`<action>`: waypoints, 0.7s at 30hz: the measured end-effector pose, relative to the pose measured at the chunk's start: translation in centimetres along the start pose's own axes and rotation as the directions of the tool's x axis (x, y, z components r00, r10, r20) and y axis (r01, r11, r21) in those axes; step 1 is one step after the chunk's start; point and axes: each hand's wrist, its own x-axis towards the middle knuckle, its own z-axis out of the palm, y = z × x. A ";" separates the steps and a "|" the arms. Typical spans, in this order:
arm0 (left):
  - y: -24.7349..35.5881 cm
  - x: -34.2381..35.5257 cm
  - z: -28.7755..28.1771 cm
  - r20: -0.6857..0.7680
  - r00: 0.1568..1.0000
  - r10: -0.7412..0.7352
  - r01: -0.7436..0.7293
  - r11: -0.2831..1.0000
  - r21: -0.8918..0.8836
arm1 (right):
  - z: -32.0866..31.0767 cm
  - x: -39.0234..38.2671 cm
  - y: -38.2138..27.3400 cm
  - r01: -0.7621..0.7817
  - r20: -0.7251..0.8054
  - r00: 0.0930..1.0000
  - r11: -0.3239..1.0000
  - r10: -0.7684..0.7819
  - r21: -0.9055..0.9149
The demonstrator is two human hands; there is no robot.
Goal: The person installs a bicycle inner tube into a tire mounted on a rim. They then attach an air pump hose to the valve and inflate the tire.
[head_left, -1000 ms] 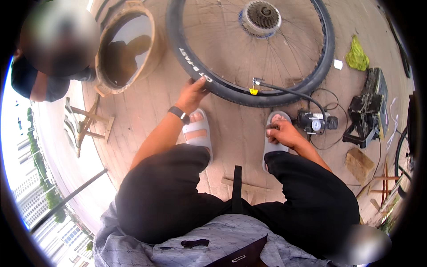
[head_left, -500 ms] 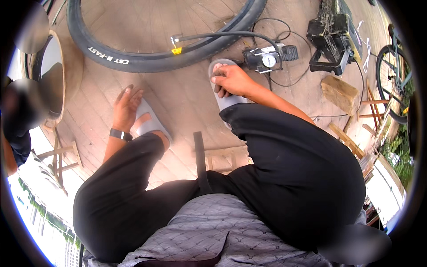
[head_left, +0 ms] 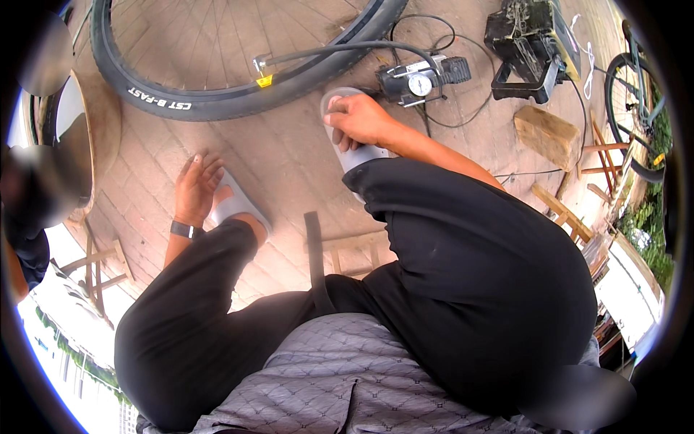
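Note:
My left hand (head_left: 195, 189) hangs by my left knee, above the left grey sandal (head_left: 235, 208). Its fingers are stretched out, nothing is in them, and a dark band is on the wrist. With the forearm across my right knee, my right hand (head_left: 356, 120) droops over the right grey sandal (head_left: 372, 153). Its fingers are loosely curled and somewhat apart, with nothing visible in them. Ahead on the paving lies a bicycle wheel with a black tyre (head_left: 224, 103). A pump hose (head_left: 318, 50) reaches across it to a fitting with a yellow tag (head_left: 264, 80) at the rim.
Beyond my right hand lies a pump (head_left: 405, 83) with a round white gauge. Farther right are a grimy black metal device (head_left: 524, 50) and a wooden block (head_left: 546, 137). A round basin (head_left: 85, 145) is at the left, and a bicycle (head_left: 636, 108) stands at the far right.
The view has shifted slightly, so the wheel and pump sit farther left and higher. Both hands keep nearly the same pose over my knees, and nothing has been taken up.

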 end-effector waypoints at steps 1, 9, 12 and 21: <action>-0.1 0.0 -0.1 0.001 1.000 0.002 -0.002 1.000 -0.003 | -0.1 -0.1 -0.1 -0.004 0.006 1.000 1.000 0.004 -0.004; -0.2 -0.5 -0.6 0.029 0.999 -0.045 0.046 0.999 -0.026 | -0.1 -0.2 -0.2 0.001 0.003 1.000 1.000 -0.001 0.024; -0.3 -0.6 -0.1 0.035 0.998 -0.047 0.046 0.999 0.007 | -0.1 -0.1 -0.1 -0.008 -0.001 1.000 0.999 0.008 0.038; -0.6 -0.6 0.1 -0.041 0.998 -0.043 0.046 0.997 0.070 | 0.1 0.2 0.5 -0.004 -0.020 1.000 0.998 0.005 0.069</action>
